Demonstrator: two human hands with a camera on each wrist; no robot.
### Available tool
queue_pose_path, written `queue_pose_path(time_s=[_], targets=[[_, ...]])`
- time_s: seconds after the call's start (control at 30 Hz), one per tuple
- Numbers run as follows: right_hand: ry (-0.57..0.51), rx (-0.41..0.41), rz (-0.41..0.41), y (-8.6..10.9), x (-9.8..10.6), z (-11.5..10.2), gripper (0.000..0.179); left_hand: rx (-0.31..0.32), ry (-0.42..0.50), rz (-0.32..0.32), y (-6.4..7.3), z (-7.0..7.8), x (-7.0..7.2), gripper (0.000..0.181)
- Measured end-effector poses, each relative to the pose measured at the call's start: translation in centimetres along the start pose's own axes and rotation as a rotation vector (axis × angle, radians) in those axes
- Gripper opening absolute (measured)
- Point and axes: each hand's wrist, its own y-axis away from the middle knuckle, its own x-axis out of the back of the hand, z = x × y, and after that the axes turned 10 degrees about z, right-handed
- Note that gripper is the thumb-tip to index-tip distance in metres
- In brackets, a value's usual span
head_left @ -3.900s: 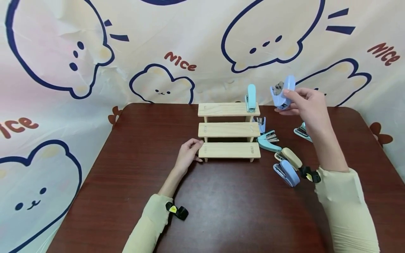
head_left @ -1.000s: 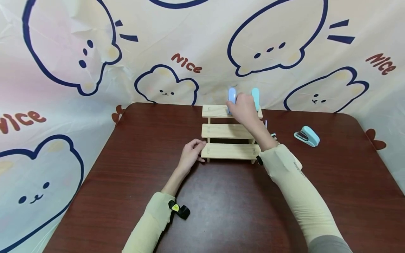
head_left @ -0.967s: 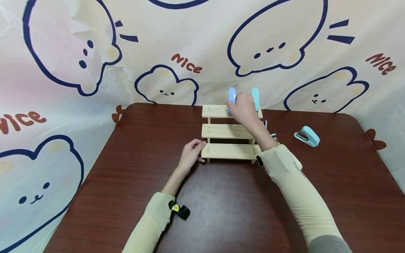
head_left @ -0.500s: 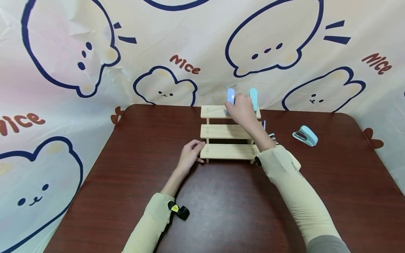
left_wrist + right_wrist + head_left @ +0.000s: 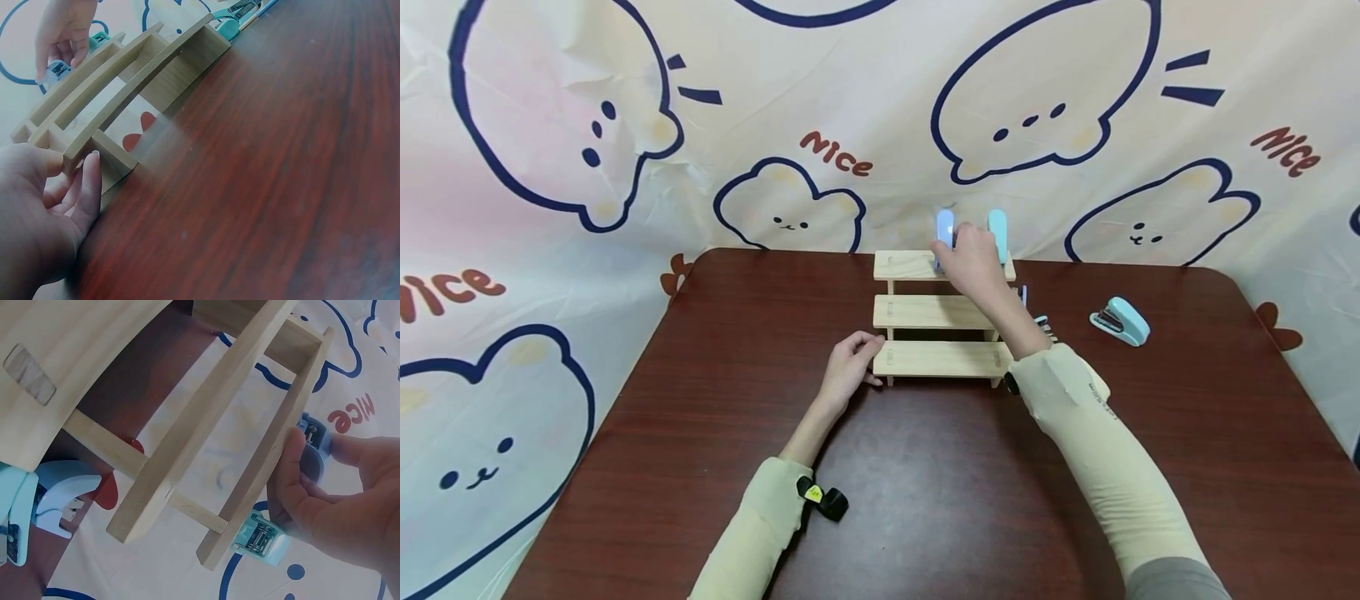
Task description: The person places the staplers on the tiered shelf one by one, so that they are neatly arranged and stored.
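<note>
A three-tier pale wooden rack (image 5: 942,358) stands on the table. My left hand (image 5: 850,367) grips the left end of its lowest tier; the left wrist view shows thumb and fingers around the board's corner. On the top tier my right hand (image 5: 976,260) holds a lavender-blue stapler (image 5: 945,225) between thumb and fingers, as the right wrist view shows too with the stapler (image 5: 314,444) at the board's edge. To its right on the same tier stands a mint stapler (image 5: 997,233), partly behind the hand in the head view.
Another mint stapler (image 5: 1122,322) lies on the table (image 5: 1187,400) at the right. Beside the rack's right end are more staplers, mostly hidden by my right forearm; a blue one (image 5: 62,487) shows in the right wrist view. A patterned cloth (image 5: 895,100) hangs behind.
Since the earliest frame my right hand has brought the lavender-blue stapler left onto the top tier. Over the last second both hands have stayed in place, with only a slight shift of the view.
</note>
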Motion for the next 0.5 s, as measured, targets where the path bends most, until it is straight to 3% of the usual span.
queue_pose_path(time_s=[0.3,0.5], targets=[[-0.033,0.001,0.018,0.5,-0.3,0.3,0.038,0.007,-0.011,0.0,0.0,-0.2,0.0,0.021],[-0.062,0.086,0.036,1.7,0.5,0.2,0.044,0.008,-0.008,0.002,-0.1,-0.1,0.0,0.022]])
